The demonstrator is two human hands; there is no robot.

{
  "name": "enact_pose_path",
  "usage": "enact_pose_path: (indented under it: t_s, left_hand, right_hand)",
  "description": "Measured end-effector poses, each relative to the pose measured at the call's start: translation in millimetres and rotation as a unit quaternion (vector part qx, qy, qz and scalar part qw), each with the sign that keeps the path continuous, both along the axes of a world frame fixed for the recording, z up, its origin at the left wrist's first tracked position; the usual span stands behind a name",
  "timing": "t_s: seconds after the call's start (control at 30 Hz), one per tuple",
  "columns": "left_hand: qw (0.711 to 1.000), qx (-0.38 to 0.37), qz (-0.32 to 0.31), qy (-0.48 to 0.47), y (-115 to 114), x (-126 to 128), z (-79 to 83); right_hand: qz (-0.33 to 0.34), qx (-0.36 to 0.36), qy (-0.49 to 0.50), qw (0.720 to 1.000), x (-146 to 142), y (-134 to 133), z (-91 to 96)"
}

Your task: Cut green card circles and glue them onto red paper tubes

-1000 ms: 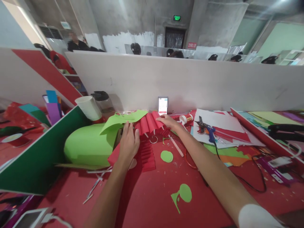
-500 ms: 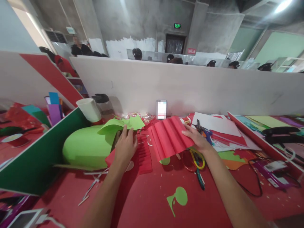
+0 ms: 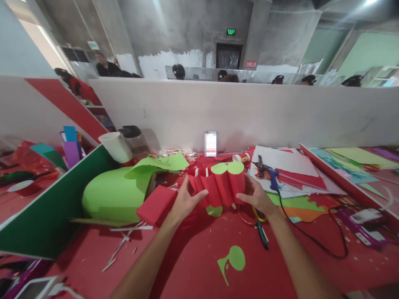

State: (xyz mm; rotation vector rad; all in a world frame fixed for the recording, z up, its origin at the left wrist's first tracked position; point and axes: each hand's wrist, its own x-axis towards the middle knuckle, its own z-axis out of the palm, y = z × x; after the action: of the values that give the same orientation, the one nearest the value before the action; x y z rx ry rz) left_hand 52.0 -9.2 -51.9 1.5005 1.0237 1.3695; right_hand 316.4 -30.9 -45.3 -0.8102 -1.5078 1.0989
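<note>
The left hand [image 3: 188,198] and right hand [image 3: 258,195] hold opposite ends of a fluted red paper piece [image 3: 217,190], green discs [image 3: 236,167] topping its right half. A glue gun [image 3: 274,179] lies farther right.

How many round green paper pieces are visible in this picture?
4: a left piece and a right piece atop the pleated red paper, a partly covered piece below it, and a lower piece on the table. More may be hidden.

A phone [image 3: 211,146] (lit) stands near the partition [image 3: 274,116].
</note>
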Motion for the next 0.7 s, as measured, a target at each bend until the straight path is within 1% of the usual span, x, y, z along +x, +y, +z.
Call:
enact_pose_path:
  t_s: [0.1,0.23,0.33,0.4,0.47,0.53,0.63,0.7]
  left_hand:
    - [1.000,0.000,-0.011,-0.018,0,4,3.7]
    - [0.999,0.030,-0.003,-0.032,1,0,6.2]
    - [0.999,0.052,-0.017,0.002,2,-5,4.7]
    - [0.997,0.063,-0.027,0.024,3,-7,3.2]
    - [0.997,0.064,-0.036,0.032,5,-7,1.5]
    - [0.997,0.058,-0.032,0.036,6,-6,-0.3]
    - [0.998,0.043,0.002,0.050,8,-5,-1.7]
    - [0.997,0.034,0.024,0.059,10,-7,-1.3]
  right_hand:
    - [-0.010,0.011,-0.018,1.000,-3,2,-2.3]
    - [-0.043,0.038,-0.049,0.997,-7,9,-14.8]
    - [-0.075,0.046,-0.070,0.994,-10,15,-24.6]
    - [-0.094,0.045,-0.081,0.991,-13,17,-27.3]
    - [-0.106,0.045,-0.098,0.989,-16,17,-26.1]
    - [-0.112,0.041,-0.118,0.986,-19,17,-22.6]
    - [-0.104,0.026,-0.133,0.985,-21,17,-16.9]
    - [-0.103,0.019,-0.141,0.984,-15,18,-14.3]
